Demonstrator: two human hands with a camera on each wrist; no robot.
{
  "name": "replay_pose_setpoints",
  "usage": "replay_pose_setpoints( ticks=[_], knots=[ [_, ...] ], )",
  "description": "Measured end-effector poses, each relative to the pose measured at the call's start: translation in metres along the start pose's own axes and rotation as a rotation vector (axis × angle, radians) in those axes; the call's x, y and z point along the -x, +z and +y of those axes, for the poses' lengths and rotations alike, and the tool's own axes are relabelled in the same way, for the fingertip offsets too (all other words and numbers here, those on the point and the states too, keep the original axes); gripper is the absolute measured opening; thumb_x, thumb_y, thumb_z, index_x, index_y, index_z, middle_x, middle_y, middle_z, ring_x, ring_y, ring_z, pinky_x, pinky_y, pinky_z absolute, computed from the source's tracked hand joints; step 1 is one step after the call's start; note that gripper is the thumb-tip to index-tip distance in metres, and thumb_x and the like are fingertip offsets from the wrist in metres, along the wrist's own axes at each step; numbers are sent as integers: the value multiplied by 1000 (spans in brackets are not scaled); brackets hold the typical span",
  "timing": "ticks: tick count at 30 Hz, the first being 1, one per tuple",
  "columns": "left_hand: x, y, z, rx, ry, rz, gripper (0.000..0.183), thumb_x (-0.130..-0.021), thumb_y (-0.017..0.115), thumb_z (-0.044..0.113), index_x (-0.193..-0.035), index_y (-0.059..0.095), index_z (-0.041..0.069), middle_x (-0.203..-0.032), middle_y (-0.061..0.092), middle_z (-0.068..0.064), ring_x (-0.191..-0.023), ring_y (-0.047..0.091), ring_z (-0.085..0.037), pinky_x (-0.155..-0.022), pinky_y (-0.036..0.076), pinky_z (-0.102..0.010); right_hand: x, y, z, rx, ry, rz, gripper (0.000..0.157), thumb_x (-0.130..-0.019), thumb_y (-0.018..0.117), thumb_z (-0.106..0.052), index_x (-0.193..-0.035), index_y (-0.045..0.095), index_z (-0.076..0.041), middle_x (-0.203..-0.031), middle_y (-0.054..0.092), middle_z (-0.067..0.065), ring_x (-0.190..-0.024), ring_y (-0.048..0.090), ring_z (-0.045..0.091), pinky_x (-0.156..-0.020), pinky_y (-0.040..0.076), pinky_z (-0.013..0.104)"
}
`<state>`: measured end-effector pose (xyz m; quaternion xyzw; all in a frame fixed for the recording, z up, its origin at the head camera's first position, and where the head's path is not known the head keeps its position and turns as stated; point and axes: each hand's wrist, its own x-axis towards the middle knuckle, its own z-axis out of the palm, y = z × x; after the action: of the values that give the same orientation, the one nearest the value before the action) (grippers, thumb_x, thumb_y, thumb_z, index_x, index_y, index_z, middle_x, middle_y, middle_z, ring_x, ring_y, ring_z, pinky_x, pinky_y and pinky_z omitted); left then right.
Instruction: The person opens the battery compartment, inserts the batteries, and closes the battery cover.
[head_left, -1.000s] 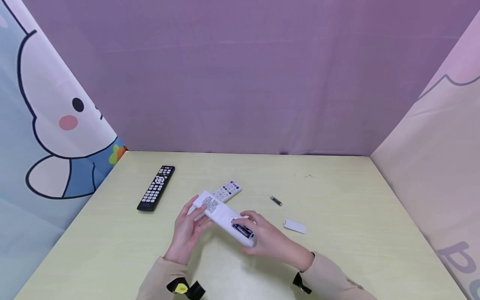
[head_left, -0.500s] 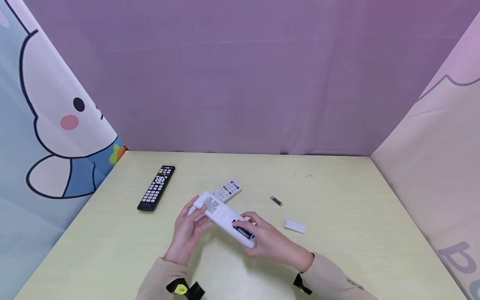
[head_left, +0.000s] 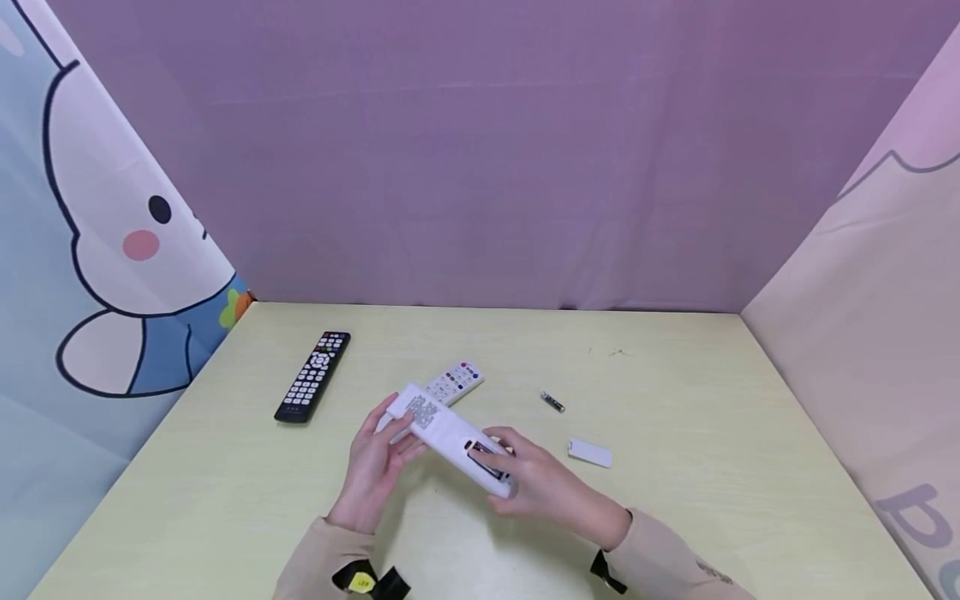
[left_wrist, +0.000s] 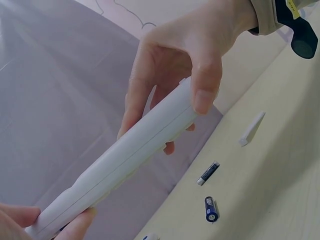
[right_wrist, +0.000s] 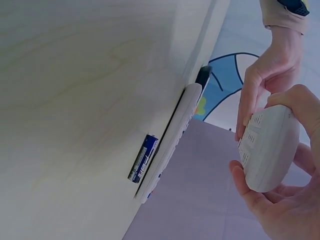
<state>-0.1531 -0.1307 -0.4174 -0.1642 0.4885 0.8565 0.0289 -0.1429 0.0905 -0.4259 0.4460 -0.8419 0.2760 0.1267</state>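
A white remote control (head_left: 448,435) is held in the air, its back with a printed label turned up. My left hand (head_left: 375,467) grips its far-left end. My right hand (head_left: 543,477) holds the near end, one finger lying over the uncovered battery compartment (head_left: 487,460). That finger partly hides the compartment, so I cannot tell what is in it. In the left wrist view the remote (left_wrist: 117,150) appears edge-on between both hands. A white battery cover (head_left: 590,452) lies on the table right of my right hand, and an AAA-size battery (head_left: 552,402) lies behind it.
A second white remote (head_left: 455,382) lies face up behind the held one, partly covered by it. The black remote (head_left: 312,377) rests at the left of the table (head_left: 675,517). Another blue battery (left_wrist: 211,209) shows in the left wrist view. A purple cloth (head_left: 480,167) hangs behind.
The right-hand finger over the battery compartment has shifted slightly toward the near end, baring more of the compartment's far end. The left hand and the things on the table have stayed put.
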Motion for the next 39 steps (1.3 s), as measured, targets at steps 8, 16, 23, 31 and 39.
replay_pose_setpoints(
  ticks=[8,16,23,31,39],
  knots=[
    [-1,-1,0,-1,0,0,51,-88,47,0,-135,30,10,-97,58,-2,-78,62,-17,-75,54,-29,0,1,-1,15,10,-18,55,-62,77,-15,-112,60,-1,-120,47,19,-97,54,23,-76,50,14],
    [-1,-3,-1,9,25,-42,54,-86,51,2,-135,30,9,-99,57,-5,-79,62,-17,-76,54,-30,3,1,0,6,4,1,56,-62,77,-15,-113,59,-2,-121,47,19,-99,54,24,-77,50,17],
    [-2,-1,1,-1,-17,-8,51,-88,46,0,-136,29,11,-98,57,-3,-79,62,-17,-76,54,-29,5,1,1,-9,0,6,56,-62,78,-15,-112,59,-3,-121,47,18,-98,55,24,-75,50,15],
    [-2,-2,0,2,-16,-10,53,-88,46,0,-136,27,9,-98,57,-4,-79,62,-17,-75,54,-30,7,-3,1,-14,49,-16,52,-65,76,-18,-112,59,-5,-121,48,18,-100,55,25,-79,51,22],
    [-2,-4,-1,10,-11,-9,55,-87,48,0,-137,26,8,-98,56,-4,-79,62,-17,-75,54,-30,11,-13,4,-93,224,-97,39,-79,65,-21,-115,58,-9,-118,52,9,-102,54,21,-85,50,34]
  ],
)
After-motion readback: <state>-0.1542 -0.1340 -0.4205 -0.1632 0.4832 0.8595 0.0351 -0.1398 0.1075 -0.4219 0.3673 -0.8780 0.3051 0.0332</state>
